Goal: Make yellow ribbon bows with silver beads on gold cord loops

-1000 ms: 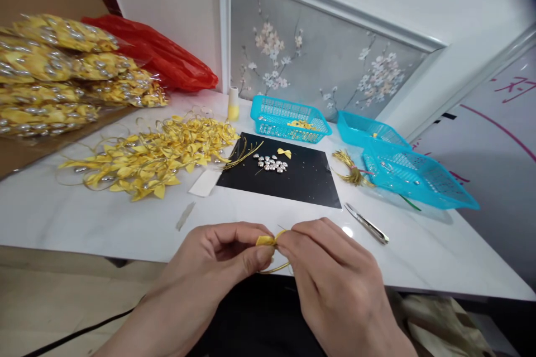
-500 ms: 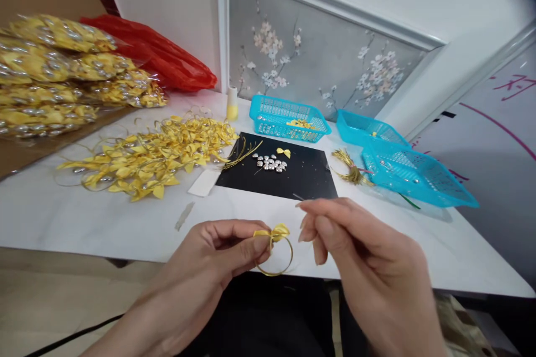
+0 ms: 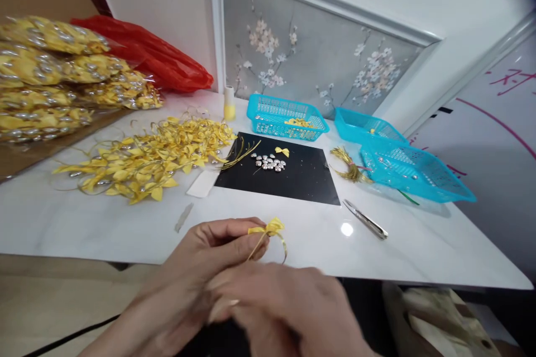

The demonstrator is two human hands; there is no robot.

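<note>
Head view: yellow bow [image 3: 274, 227] pinched in my left hand [image 3: 221, 248].
I see its long axis running crosswise, beyond my blurred right hand [image 3: 288, 301], with the left nearer; the gold cord [image 3: 285, 246] loops toward me. I can't tell whether the right grips anything.

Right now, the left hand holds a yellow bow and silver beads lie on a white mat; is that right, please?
Nearly: the head view shows silver beads on a black mat; the left hand does hold a yellow bow.
</note>
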